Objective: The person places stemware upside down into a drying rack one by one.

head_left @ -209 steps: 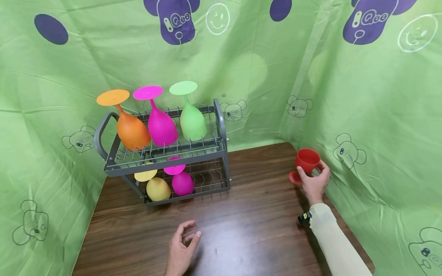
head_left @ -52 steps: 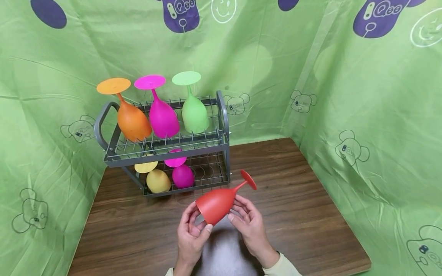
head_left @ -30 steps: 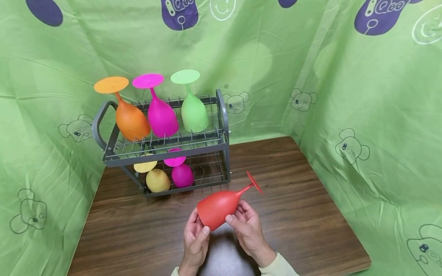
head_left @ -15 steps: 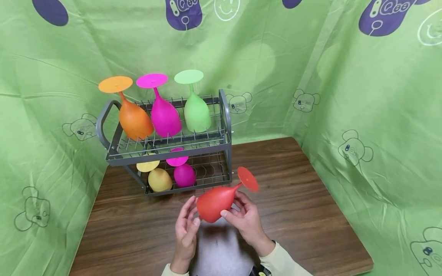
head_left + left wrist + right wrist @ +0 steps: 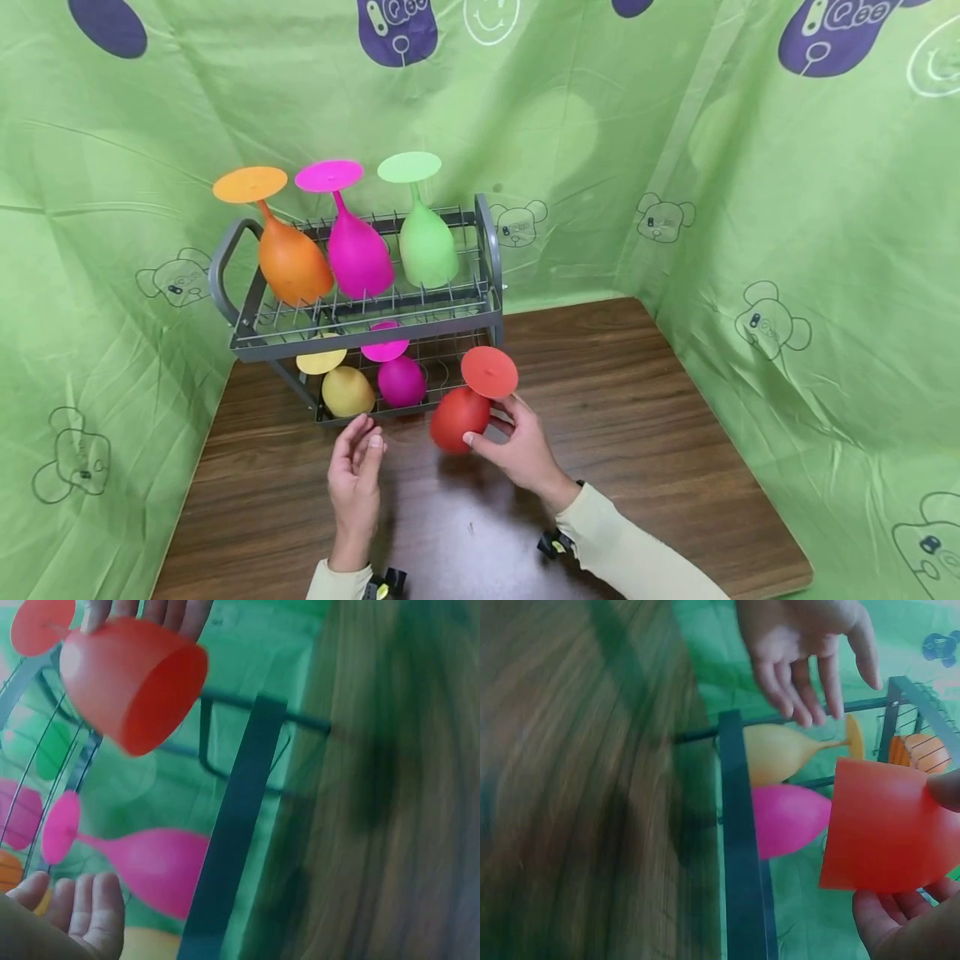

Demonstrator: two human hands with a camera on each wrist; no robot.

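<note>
My right hand (image 5: 525, 446) grips the bowl of a red goblet (image 5: 457, 419), holding it tilted with its mouth down and its round foot raised. The goblet is just in front of the lower tier of a grey two-tier dish rack (image 5: 367, 337). My left hand (image 5: 356, 483) is apart from the goblet, near the rack's front edge, fingers loosely bent and holding nothing. In the right wrist view the red goblet (image 5: 889, 829) sits between thumb and fingers. A yellow goblet (image 5: 348, 392) and a magenta goblet (image 5: 401, 382) rest upside down on the lower tier.
Orange (image 5: 294, 262), magenta (image 5: 360, 257) and light green (image 5: 429, 250) goblets stand upside down on the upper tier. The rack stands toward the back left of a brown wooden table (image 5: 637, 467). Green printed cloth (image 5: 750, 208) hangs around the table.
The right hand took the red goblet from the table's right side, and both hands turned it over. Now the left hand has let go and moved left; the right brings the goblet toward the rack.
</note>
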